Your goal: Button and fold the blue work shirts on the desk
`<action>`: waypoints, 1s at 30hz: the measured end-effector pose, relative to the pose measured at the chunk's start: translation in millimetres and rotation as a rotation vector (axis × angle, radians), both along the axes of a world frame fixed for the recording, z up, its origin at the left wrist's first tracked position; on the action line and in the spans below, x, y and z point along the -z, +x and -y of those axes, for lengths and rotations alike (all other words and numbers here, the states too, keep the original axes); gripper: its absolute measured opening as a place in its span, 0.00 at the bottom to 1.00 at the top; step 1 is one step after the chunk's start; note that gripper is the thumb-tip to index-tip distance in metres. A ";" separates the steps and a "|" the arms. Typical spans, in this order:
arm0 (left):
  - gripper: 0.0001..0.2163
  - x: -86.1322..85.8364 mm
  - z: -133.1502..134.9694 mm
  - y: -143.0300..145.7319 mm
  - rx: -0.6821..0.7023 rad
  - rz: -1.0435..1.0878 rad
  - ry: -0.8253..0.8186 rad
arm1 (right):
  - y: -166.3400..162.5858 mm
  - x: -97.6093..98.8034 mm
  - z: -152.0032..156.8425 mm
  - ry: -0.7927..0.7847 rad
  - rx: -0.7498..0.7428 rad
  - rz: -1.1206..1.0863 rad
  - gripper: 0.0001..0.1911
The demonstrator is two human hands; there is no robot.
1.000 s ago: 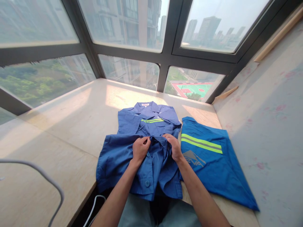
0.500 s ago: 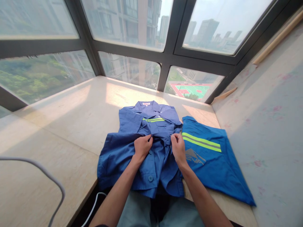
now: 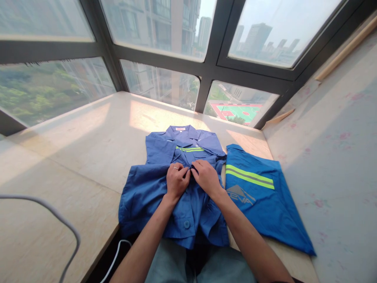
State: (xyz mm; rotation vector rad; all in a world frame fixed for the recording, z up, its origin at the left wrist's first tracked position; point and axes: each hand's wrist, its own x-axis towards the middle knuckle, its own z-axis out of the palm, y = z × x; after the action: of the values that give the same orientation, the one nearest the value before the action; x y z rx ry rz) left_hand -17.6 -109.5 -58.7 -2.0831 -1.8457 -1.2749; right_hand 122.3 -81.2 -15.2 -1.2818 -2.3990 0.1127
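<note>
A blue work jacket [image 3: 147,192] with a collar, buttons and a yellow-green reflective stripe lies in front of me, its lower part hanging over the ledge's front edge. At the middle of its front, my left hand [image 3: 177,181], with a ring on one finger, pinches the jacket's cloth. Close beside it, my right hand [image 3: 207,176] also pinches the front, fingertips nearly meeting the left ones. What exactly sits between the fingertips is hidden. Lower on the front a button [image 3: 186,224] shows.
To the right lies a brighter blue folded garment [image 3: 259,212] with a reflective stripe and grey logo. The pale window ledge [image 3: 73,157] runs up to dark-framed windows. A grey cable [image 3: 59,218] arches at left, a white cable [image 3: 114,257] below. A patterned wall [image 3: 338,177] bounds the right.
My right hand has moved left from the jacket's right side to meet my left hand at the front opening. My left hand stays almost in place.
</note>
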 end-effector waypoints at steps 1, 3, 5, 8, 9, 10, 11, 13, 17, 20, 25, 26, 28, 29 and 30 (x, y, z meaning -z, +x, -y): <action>0.10 -0.2 0.1 0.0 -0.001 0.019 0.005 | 1.9 4.2 -3.2 -0.014 -0.013 -0.037 0.14; 0.09 -0.2 0.0 0.0 0.006 0.057 0.007 | 4.6 11.2 -5.6 -0.034 -0.017 -0.099 0.14; 0.09 0.5 -0.7 0.1 0.035 0.084 -0.002 | 5.7 16.7 -4.9 -0.050 0.019 -0.149 0.14; 0.10 1.9 -1.9 0.4 0.079 0.098 -0.015 | 5.4 22.7 -4.0 -0.078 0.076 -0.213 0.12; 0.10 2.3 -2.3 0.5 0.084 0.101 -0.015 | 5.2 24.1 -4.5 -0.090 0.089 -0.233 0.12; 0.10 2.6 -2.6 0.6 0.086 0.106 -0.013 | 5.1 25.3 -5.5 -0.102 0.102 -0.253 0.12; 0.10 2.9 -3.0 0.7 0.086 0.111 -0.012 | 5.2 26.3 -6.7 -0.115 0.115 -0.273 0.12; 0.10 3.4 -3.6 0.8 0.088 0.124 -0.022 | 5.8 27.7 -9.6 -0.144 0.130 -0.319 0.12; 0.08 3.7 -4.6 0.4 0.082 0.184 -0.056 | 8.8 29.2 -14.6 -0.249 0.116 -0.468 0.10; 0.08 3.6 -5.1 -0.1 0.071 0.235 -0.068 | 11.6 30.0 -17.6 -0.361 0.076 -0.585 0.10; 0.08 3.6 -4.9 -0.1 0.058 0.237 -0.081 | 17.5 30.1 -23.3 -0.496 -0.048 -0.685 0.09; 0.08 3.7 -4.5 0.2 0.063 0.215 -0.085 | 18.8 30.1 -24.4 -0.515 -0.060 -0.699 0.09; 0.09 3.9 -3.7 1.0 0.084 0.159 -0.087 | 21.5 30.2 -26.3 -0.549 -0.071 -0.727 0.09; 0.10 4.0 -3.2 1.4 0.095 0.131 -0.083 | 22.7 30.5 -27.1 -0.567 -0.074 -0.741 0.09; 0.10 4.0 -2.8 1.9 0.103 0.106 -0.078 | 23.9 31.1 -27.8 -0.583 -0.080 -0.754 0.10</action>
State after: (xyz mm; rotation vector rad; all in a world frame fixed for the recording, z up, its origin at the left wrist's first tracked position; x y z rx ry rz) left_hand -15.7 -106.7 -62.7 -2.2177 -1.8819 -1.3840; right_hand 146.2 -53.3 -46.3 -1.0780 -1.7881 1.1636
